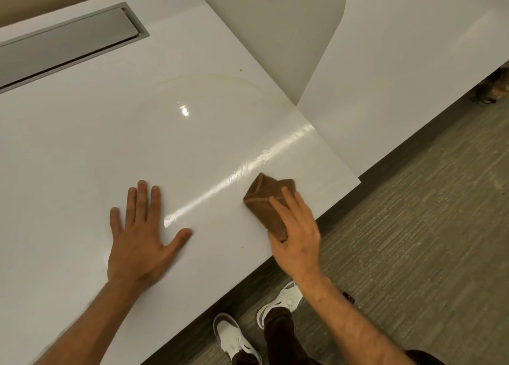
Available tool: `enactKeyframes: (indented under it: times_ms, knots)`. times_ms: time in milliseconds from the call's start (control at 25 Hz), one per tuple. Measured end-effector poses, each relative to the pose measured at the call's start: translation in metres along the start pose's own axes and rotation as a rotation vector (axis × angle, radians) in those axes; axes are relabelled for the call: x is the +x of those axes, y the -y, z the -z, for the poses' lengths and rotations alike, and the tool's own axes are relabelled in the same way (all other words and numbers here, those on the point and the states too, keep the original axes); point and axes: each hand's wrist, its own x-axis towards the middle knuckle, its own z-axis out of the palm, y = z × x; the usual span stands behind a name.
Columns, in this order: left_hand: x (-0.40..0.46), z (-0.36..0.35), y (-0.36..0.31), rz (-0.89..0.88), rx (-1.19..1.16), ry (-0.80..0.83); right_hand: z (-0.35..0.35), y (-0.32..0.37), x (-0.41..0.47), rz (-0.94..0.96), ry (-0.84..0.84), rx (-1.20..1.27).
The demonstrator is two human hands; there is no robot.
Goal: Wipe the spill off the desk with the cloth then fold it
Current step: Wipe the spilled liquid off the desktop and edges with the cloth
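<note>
A brown cloth, bunched into a small wad, lies on the white desk near its front right edge. My right hand presses on the cloth, fingers over its near half. My left hand rests flat on the desk with fingers spread, well left of the cloth, holding nothing. A faint yellowish smear ring and a small brown spot mark the desk farther back. Wet streaks shine just left of the cloth.
A grey cable hatch is set into the desk at the back left. A second white desk adjoins on the right, with a curved divider panel between. Carpet floor and my white shoes lie below the edge.
</note>
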Motion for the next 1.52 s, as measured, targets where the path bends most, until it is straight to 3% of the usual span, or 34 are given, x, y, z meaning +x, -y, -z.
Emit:
enactKeyframes:
  times_ms: [120,240,320,400,520,600,800,1200,1520]
  knots:
    - [-0.001,0.002,-0.001,-0.005,-0.001,0.007,-0.007,0.022,-0.012,0.058,0.068,0.137]
    - [-0.003,0.004,-0.002,-0.011,0.003,0.01,0.016,0.027,0.01,-0.286,0.119,0.61]
    - [-0.003,0.006,-0.003,-0.008,-0.002,0.013,0.035,0.016,0.035,-0.352,-0.034,0.704]
    - [-0.004,0.006,-0.003,-0.012,-0.012,0.017,0.042,0.006,0.054,-0.307,-0.136,0.574]
    - [-0.003,0.007,-0.002,-0.015,0.001,0.016,0.014,-0.003,0.062,-0.281,-0.01,0.039]
    - [0.0,0.006,0.002,0.001,-0.003,0.012,-0.009,0.0,0.073,-0.252,-0.009,-0.122]
    - [-0.002,0.004,-0.003,-0.015,-0.001,0.022,-0.029,0.005,0.142,-0.216,-0.11,0.009]
    - [0.0,0.001,-0.001,0.002,-0.009,0.019,-0.08,0.051,0.328,-0.153,-0.107,0.108]
    - [0.0,0.004,-0.002,0.011,-0.03,0.002,-0.112,0.105,0.317,0.431,0.237,0.018]
